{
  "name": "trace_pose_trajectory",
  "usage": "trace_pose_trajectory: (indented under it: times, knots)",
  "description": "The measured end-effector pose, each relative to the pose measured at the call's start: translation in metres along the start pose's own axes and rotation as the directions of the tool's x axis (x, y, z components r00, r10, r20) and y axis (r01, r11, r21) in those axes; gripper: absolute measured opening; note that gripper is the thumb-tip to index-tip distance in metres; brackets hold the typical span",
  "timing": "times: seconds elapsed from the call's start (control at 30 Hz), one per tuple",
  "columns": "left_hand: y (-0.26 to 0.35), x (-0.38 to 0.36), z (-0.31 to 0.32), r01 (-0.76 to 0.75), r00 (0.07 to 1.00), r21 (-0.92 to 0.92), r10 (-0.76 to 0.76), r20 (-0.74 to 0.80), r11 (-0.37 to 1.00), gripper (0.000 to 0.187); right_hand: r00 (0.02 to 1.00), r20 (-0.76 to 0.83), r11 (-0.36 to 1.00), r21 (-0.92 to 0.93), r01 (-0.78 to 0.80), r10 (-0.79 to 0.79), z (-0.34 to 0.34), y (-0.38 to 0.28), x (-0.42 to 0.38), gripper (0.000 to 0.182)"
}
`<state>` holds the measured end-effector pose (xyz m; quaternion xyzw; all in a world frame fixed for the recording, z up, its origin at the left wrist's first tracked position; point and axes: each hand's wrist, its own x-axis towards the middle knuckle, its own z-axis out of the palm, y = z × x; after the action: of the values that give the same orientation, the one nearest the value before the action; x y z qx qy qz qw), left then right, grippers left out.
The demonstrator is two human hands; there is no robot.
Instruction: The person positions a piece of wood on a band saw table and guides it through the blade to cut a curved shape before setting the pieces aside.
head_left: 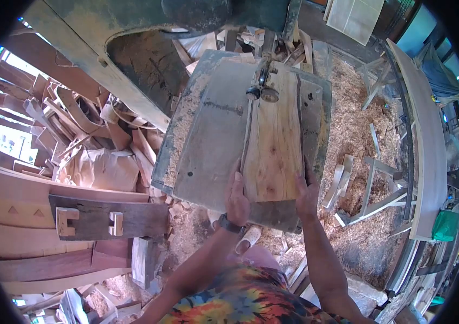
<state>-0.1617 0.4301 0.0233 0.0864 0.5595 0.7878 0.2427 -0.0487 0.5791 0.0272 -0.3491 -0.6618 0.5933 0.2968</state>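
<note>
From your head view, your left hand [236, 198] and right hand [306, 195] are apart, each pressed on a near corner of the wooden plank [272, 144] lying flat on the saw bench [208, 135], its far end at the blade guide [262, 93]. It looks stiff, heavy and rough-edged, so hold the near edges, well off the cut line.

One view only: head-mounted, fisheye, dark circular rim at every edge. It looks steeply down and forward from above your shoulders, your patterned shirt at the bottom edge and both forearms running up toward mid-frame. Your left hand [236, 198] and right hand [306, 195] sit just below centre, fairly near the lens. Beyond your fingertips lies the saw table [208, 140]; outward of both hands the sawdust-covered floor [356, 135] curves away.
</note>
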Motion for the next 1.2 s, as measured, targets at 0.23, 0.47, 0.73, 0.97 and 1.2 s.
trace_pose_trajectory:
  times: [0.23, 0.47, 0.73, 0.97, 1.2]
  knots:
    - [-0.002, 0.007, -0.006, -0.020, 0.999, 0.007, 0.019, 0.028, 1.000, 0.050, 1.000, 0.016, 0.998, -0.054, -0.019, 0.020, -0.004, 0.002, 0.004, 0.059]
    - [-0.004, 0.018, 0.000, 0.068, 0.997, -0.194, -0.072, -0.013, 0.979, 0.047, 0.999, 0.046, 0.999, -0.042, 0.004, -0.002, -0.004, -0.009, 0.003, 0.058]
    - [-0.004, 0.018, 0.001, -0.028, 0.997, -0.029, 0.026, -0.078, 0.999, 0.045, 0.999, 0.029, 0.997, 0.072, -0.030, 0.028, 0.001, -0.005, 0.003, 0.057]
    - [0.004, 0.018, 0.007, 0.060, 0.995, -0.179, -0.073, -0.068, 0.982, 0.045, 0.999, 0.007, 0.994, 0.104, -0.041, 0.041, 0.003, -0.016, 0.001, 0.057]
    - [0.004, 0.018, 0.008, 0.051, 0.991, -0.087, -0.061, -0.115, 0.995, 0.044, 0.999, -0.001, 0.992, 0.119, -0.051, 0.052, 0.003, -0.008, 0.005, 0.057]
